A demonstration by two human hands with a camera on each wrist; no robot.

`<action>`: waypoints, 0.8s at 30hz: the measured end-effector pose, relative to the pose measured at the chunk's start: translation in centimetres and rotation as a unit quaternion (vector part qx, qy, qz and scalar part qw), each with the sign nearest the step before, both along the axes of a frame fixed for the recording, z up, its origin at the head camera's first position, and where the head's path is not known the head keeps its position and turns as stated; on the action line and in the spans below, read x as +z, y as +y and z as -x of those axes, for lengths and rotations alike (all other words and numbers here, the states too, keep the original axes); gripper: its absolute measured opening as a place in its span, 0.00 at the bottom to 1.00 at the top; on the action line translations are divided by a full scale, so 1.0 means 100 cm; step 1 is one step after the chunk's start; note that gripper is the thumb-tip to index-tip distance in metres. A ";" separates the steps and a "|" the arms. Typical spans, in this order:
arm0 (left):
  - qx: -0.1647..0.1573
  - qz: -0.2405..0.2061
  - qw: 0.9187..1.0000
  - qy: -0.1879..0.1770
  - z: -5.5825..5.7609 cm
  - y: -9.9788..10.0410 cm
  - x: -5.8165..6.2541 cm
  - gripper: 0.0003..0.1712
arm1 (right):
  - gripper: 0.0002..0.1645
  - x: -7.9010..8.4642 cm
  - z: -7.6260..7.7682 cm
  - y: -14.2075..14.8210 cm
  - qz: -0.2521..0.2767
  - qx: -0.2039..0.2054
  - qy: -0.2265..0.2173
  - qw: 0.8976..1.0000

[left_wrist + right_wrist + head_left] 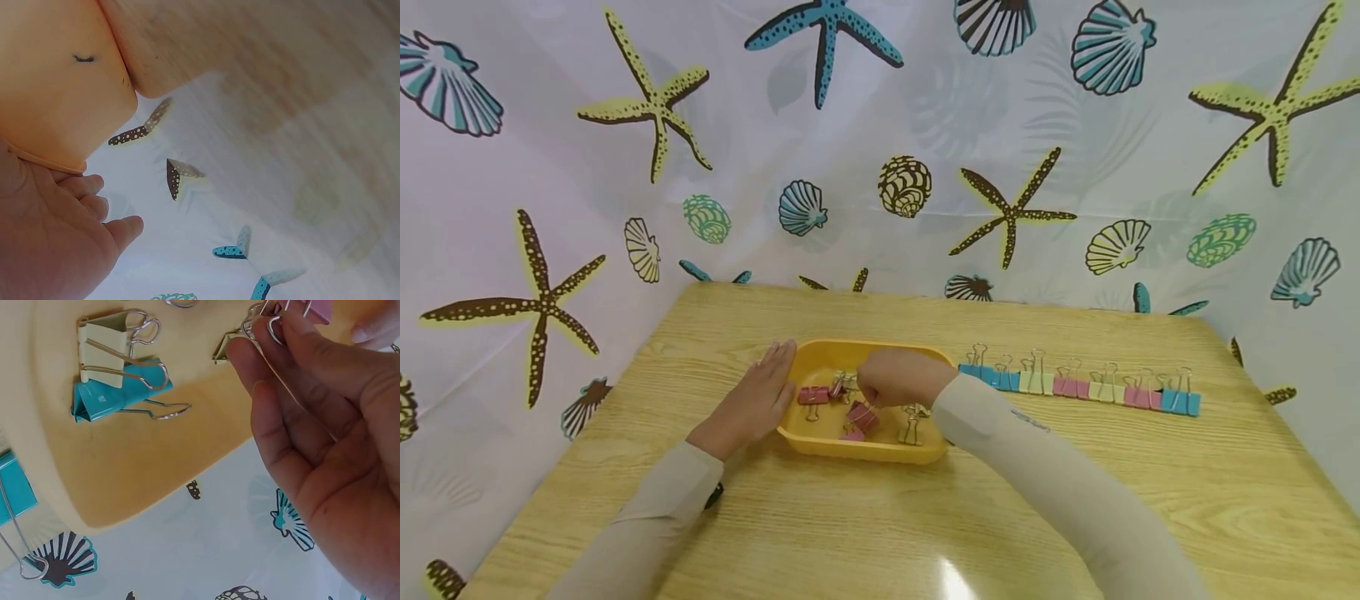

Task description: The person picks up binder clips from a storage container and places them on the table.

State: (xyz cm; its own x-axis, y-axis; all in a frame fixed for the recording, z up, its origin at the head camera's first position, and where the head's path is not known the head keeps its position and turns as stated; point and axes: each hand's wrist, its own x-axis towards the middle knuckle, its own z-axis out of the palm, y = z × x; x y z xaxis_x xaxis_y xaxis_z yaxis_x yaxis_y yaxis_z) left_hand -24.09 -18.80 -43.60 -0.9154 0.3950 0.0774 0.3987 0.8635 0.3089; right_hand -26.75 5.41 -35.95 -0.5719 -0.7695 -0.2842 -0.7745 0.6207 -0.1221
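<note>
A yellow plastic tray (865, 452) holds several loose binder clips. My right hand (901, 377) is inside it, thumb and fingers pinching the wire handle of a pink binder clip (862, 417). In the right wrist view that pink clip (320, 310) shows only partly, at the top edge. My left hand (751, 406) rests against the tray's left side with its fingers extended along the rim. Nearby in the tray lie a red-pink clip (813, 396) and a yellow clip (912, 433). A cream clip (103, 353) overlaps a blue clip (119, 395) in the right wrist view.
Right of the tray, a row of blue, yellow and pink binder clips (1090, 389) stands with handles upward on the wooden table (850, 533). A small dark object (714, 496) shows beside the left sleeve. A curtain printed with starfish and shells (865, 117) surrounds the table.
</note>
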 end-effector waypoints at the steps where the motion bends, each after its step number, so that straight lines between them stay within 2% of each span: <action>1: 0.000 0.001 1.000 -0.001 0.000 0.000 0.000 0.35 | 0.27 0.001 0.000 0.001 0.005 0.001 -0.005 1.000; 6: -0.001 0.001 1.000 0.002 0.001 0.000 -0.002 0.35 | 0.24 0.006 -0.002 0.009 0.016 -0.013 -0.020 1.000; 12: 0.000 0.003 1.000 -0.003 0.000 0.000 -0.002 0.35 | 0.07 0.008 -0.003 0.023 0.038 -0.018 -0.021 0.999; 18: 0.003 0.001 1.000 -0.008 0.000 0.001 -0.001 0.35 | 0.05 0.016 -0.006 0.043 0.112 0.008 -0.021 0.993; 24: -0.001 -0.014 1.000 -0.010 -0.001 0.001 -0.001 0.35 | 0.04 0.024 -0.007 0.068 0.190 0.019 0.001 0.982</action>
